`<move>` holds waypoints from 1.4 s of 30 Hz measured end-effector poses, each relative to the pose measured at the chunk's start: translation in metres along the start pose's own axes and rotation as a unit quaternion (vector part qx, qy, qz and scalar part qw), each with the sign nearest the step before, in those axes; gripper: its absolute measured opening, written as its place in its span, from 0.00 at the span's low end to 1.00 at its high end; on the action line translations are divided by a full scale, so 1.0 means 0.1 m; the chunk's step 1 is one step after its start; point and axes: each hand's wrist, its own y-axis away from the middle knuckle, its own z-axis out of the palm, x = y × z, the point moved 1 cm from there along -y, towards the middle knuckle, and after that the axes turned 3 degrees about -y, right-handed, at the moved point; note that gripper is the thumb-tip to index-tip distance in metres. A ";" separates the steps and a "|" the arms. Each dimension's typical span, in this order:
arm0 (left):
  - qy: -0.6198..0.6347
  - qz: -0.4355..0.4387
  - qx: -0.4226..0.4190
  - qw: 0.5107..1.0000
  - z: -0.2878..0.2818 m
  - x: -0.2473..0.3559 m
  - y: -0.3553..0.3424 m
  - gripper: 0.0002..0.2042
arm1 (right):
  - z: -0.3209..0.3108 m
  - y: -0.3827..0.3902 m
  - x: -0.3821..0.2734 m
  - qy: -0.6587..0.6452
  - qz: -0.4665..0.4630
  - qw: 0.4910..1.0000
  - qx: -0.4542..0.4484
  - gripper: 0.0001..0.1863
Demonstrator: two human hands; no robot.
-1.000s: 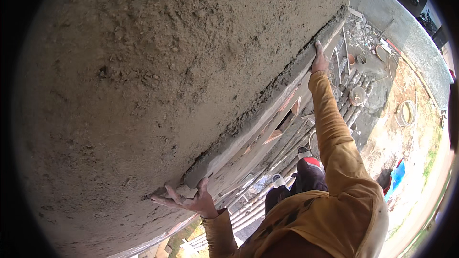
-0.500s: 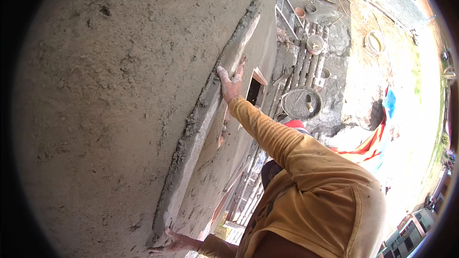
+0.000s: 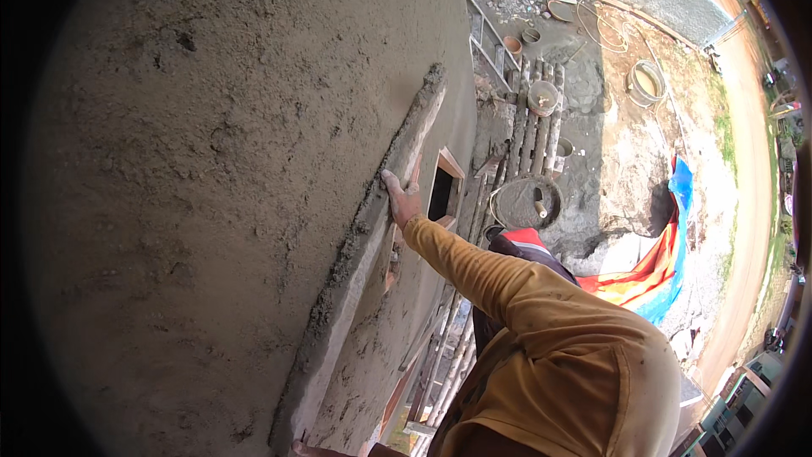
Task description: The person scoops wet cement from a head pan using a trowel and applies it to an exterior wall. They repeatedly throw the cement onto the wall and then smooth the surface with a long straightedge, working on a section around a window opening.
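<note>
Gripping board (image 3: 342, 305) with right hand (image 3: 404, 203), now bearing thicker mortar (image 3: 345, 252) than before — suggesting skimming of the wall (image 3: 211, 203) — with left hand (image 3: 315, 451) too cropped to judge its hold.

Your long, straight bar (image 3: 342, 309) lies slanted against a rough grey wall (image 3: 211, 203).
Lumpy, dark mortar (image 3: 323, 309) crusts its wall-side edge; its outer face shows paler and smoother.
</note>
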 end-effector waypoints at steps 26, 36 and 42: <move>0.041 -0.074 -0.084 0.993 0.06 0.02 0.15 0.42 | 0.02 -0.01 0.11 0.013 -0.007 1.000 -0.007 0.44; 0.063 -0.149 -0.086 0.983 -0.02 -0.27 0.43 0.41 | 0.01 0.13 -0.19 -0.007 0.005 1.000 -0.007 0.46; -0.003 -0.240 -0.075 0.968 0.09 -0.47 0.58 0.40 | -0.01 0.20 -0.34 0.035 -0.016 0.999 0.009 0.42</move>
